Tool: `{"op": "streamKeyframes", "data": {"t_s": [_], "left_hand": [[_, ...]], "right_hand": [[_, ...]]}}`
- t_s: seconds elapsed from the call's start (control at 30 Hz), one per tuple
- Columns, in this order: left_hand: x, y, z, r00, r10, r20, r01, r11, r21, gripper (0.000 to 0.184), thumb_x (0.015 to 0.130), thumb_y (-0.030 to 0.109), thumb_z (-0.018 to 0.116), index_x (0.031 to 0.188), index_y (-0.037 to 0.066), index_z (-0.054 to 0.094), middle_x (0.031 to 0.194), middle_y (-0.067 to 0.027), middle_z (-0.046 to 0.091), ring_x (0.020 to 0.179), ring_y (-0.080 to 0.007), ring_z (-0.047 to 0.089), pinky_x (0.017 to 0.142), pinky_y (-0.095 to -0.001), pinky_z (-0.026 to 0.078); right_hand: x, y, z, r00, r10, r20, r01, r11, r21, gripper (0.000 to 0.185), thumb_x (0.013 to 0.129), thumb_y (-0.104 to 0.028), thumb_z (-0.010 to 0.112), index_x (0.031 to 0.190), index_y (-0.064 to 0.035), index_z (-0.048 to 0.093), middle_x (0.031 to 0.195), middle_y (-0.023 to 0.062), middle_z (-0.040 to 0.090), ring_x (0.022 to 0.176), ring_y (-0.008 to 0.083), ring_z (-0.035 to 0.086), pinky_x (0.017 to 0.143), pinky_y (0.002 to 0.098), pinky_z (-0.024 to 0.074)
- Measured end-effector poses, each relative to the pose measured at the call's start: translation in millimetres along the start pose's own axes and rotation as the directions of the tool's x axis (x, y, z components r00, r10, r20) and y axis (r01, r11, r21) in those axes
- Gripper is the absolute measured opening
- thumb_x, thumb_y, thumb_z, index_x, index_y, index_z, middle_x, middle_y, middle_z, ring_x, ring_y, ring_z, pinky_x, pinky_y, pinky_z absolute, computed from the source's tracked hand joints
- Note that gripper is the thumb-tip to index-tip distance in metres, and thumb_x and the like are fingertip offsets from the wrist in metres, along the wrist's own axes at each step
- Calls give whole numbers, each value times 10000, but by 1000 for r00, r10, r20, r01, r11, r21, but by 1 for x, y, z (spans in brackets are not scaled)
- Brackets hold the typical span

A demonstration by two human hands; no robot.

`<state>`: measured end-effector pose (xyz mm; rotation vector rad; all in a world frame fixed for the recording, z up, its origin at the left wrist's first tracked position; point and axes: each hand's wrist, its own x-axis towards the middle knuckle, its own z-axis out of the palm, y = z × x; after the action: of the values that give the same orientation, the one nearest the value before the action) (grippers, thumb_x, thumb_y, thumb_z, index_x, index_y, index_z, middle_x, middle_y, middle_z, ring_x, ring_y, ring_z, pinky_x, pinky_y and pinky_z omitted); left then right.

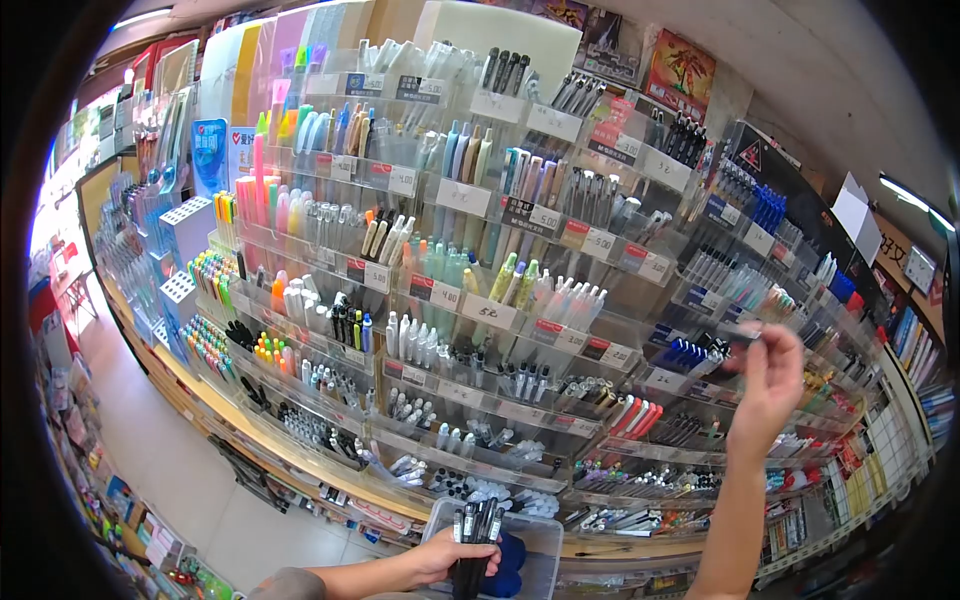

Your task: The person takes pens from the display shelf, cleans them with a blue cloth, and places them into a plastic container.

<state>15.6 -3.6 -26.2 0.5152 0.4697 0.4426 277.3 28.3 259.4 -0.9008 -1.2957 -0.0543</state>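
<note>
At the bottom of the view, the left hand (445, 558) is closed around a bunch of black pens (478, 525), which stand roughly upright in its grip with their tops fanning slightly apart. The bunch is over a clear plastic bin (545, 565); dark blue rounded shapes (510, 550) show beside the pens, though whether they lie inside the bin or are seen through it I cannot tell. A wooden ledge (610, 548) runs just beyond, under a wide tiered rack (500, 410) of transparent trays. To the right, the right hand (765, 375) is raised in front of the rack, thumb and fingers drawn close together; a dark blur lies at the fingertips, and I cannot tell whether they hold anything. Just left of that hand stands a row of blue pens (690, 353), with a handwritten price card (664, 379) on the tray front below. Lower and further left, red pens (636, 416) lean in their own compartment. White-capped pens (405, 340) fill a tray nearer the middle, and pink highlighters (258, 160) stick up at the upper left. Farther off are a blue sign (210, 155) at the rack's left end, a red poster (682, 75) high on the wall, and a lit ceiling lamp (918, 200) at the far right.
</note>
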Motion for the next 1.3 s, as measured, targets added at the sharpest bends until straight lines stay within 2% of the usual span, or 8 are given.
{"op": "streamKeyframes", "data": {"t_s": [0.1,0.27,0.4,0.53,0.87,1.07,1.17,1.3], "left_hand": [[0,0,-1,1000,2,-11,-2,1000,6,286,832,82,615,1086,1,513,870,-92,610,803,-183,617,728,-303,517],[2,-2,-5,1000,20,-3,-20,1000,-2,287,831,81,616,1088,1,517,861,-95,613,781,-184,620,718,-300,516],[1,-2,-3,1000,28,3,-28,1000,-10,279,832,78,617,1081,2,517,851,-95,612,771,-186,617,710,-299,513],[0,-3,-3,999,33,7,-33,999,-30,272,832,76,617,1074,1,517,839,-94,610,763,-187,615,704,-301,511],[4,-3,-6,997,67,46,-67,998,15,274,826,80,624,1067,-5,525,838,-94,614,769,-187,615,706,-301,510],[4,-4,-7,998,57,27,-58,998,34,284,827,85,624,1076,-7,527,847,-98,616,777,-187,619,710,-305,517],[0,0,3,997,82,1,-81,995,65,236,842,124,607,1021,-3,521,781,-96,610,716,-170,589,671,-282,463],[4,-4,-6,997,73,29,-74,996,41,273,832,93,617,1067,-7,521,826,-99,614,758,-183,609,704,-297,499]], "right_hand": [[33,7,5,975,-217,41,220,965,-141,104,896,-8,491,994,-17,523,963,45,563,806,73,547,662,203,481],[46,1,35,885,-194,424,370,846,-385,143,826,3,560,966,-16,542,798,68,588,701,114,557,626,240,454],[41,0,60,828,-67,557,238,941,-241,230,811,13,572,1028,-4,498,803,80,590,716,124,570,635,251,464],[39,18,73,794,57,605,31,990,-135,175,809,3,586,968,14,514,819,56,584,748,100,551,678,229,460],[44,32,76,803,100,588,-10,988,-155,126,829,-10,569,942,24,523,777,44,571,717,79,537,648,226,459],[39,22,79,799,252,546,-173,966,-192,137,834,-19,567,957,19,520,780,50,582,674,85,557,585,234,466],[39,26,79,791,231,566,-155,971,-180,138,822,-24,583,942,22,533,772,57,594,685,99,568,606,242,466],[34,35,79,779,137,611,29,967,-253,146,787,-46,622,894,36,565,752,88,613,680,139,572,654,269,464]]}}
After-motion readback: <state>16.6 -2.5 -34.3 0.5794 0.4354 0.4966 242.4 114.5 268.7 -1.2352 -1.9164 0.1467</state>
